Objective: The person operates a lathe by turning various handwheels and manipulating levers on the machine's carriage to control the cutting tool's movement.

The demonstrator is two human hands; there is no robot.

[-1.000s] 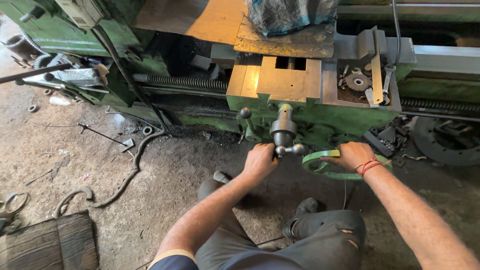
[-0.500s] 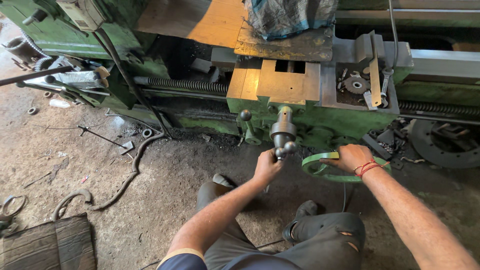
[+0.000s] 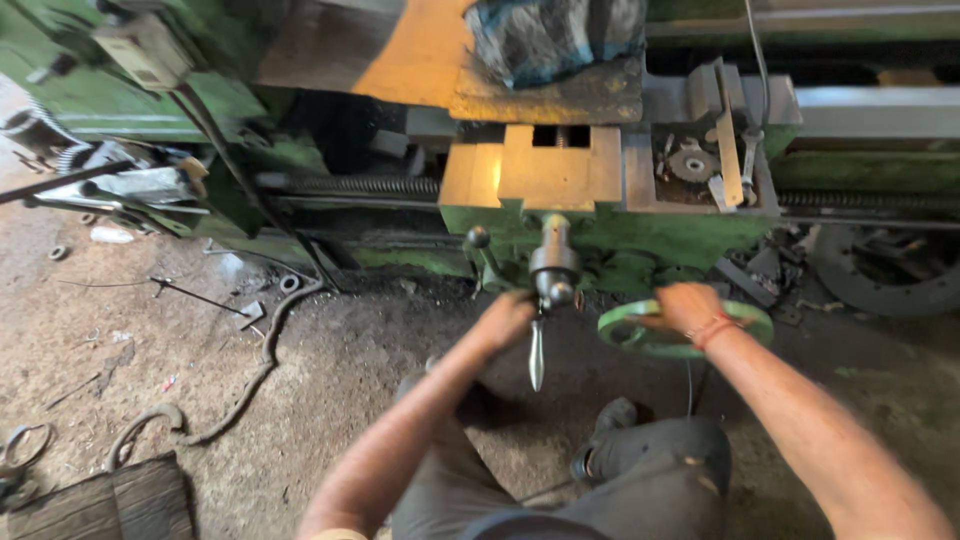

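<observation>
Both hands [image 3: 690,305] on lathe handles [image 3: 545,300]

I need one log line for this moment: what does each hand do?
left hand: at metal crank handle | right hand: on round green handwheel | machine: green lathe carriage

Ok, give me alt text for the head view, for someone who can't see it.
Seen from above, a person's right hand grips the green handwheel of a worn green lathe, while the left hand rests at the metal crank handle on the carriage front. A hose and scrap lie on the dirty floor.
</observation>
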